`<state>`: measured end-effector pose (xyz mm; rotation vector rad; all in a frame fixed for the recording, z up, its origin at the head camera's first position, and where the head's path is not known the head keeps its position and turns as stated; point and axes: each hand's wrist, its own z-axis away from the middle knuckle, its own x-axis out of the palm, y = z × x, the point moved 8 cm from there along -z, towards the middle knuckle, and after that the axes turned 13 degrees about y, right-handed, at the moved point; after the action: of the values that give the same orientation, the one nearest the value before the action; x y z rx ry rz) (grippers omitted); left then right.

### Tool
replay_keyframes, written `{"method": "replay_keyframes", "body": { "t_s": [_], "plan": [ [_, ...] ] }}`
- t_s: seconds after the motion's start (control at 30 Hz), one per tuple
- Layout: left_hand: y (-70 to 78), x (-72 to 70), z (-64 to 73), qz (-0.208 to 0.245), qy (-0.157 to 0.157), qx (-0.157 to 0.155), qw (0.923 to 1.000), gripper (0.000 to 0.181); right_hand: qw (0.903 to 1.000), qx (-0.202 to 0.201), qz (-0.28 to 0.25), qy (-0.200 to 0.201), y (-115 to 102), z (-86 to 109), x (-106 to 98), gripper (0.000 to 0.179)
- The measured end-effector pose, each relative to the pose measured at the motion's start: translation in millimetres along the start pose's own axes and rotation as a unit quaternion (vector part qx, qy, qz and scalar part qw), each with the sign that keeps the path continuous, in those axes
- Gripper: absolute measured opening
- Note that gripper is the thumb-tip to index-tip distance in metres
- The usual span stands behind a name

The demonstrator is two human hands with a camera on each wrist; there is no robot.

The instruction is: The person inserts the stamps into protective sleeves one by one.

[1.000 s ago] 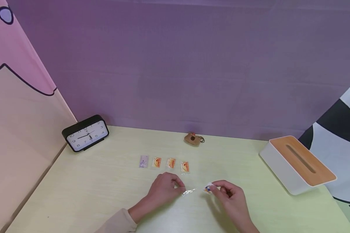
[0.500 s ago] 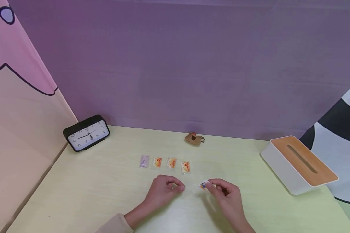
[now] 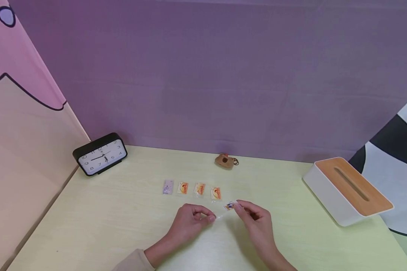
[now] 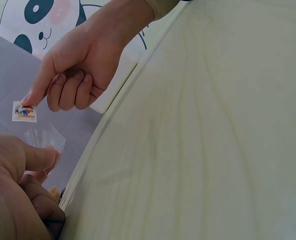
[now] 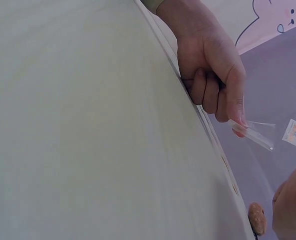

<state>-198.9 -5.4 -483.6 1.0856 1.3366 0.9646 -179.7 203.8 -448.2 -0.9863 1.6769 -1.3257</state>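
Between thumb and forefinger, my left hand (image 3: 190,222) pinches a small clear plastic sleeve (image 4: 50,139), whose free end points toward the other hand. My right hand (image 3: 257,226) pinches a postage stamp (image 4: 24,112) with a white border and a blue and orange picture. In both wrist views a small gap parts the stamp from the sleeve. Beyond the hands lies a row of stamps in clear sleeves: a purple stamp (image 3: 167,187) at the left end, then three orange ones, with an orange stamp (image 3: 215,193) at the right end.
A black-framed clock (image 3: 100,155) stands at the back left of the pale table (image 3: 88,226). Near the back edge lies a small brown pouch (image 3: 225,161) with a loop. To the right is a white tissue box (image 3: 346,192) with a wooden lid. A purple cloth (image 3: 203,75) hangs behind.
My right hand has moved left and slightly away from me with the stamp, bringing it close to the sleeve. My left hand has shifted only slightly and still pinches the sleeve.
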Motion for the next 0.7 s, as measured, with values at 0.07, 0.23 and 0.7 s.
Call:
{"method": "replay_keyframes", "body": {
  "t_s": [0.07,0.23,0.7],
  "plan": [
    [0.6,0.0,0.2,0.001,0.000,-0.001,1.0000,0.005,0.9999,0.005,-0.012,-0.004,1.2,-0.5,2.9,0.011],
    [0.8,0.2,0.4,0.001,-0.002,-0.004,1.0000,0.005,0.9985,0.025,-0.047,-0.015,5.4,-0.9,8.7,0.010],
    [-0.5,0.3,1.1,0.002,-0.001,-0.011,0.9999,0.006,0.9968,0.043,-0.060,-0.030,12.5,0.3,18.2,0.010]
  ]
}}
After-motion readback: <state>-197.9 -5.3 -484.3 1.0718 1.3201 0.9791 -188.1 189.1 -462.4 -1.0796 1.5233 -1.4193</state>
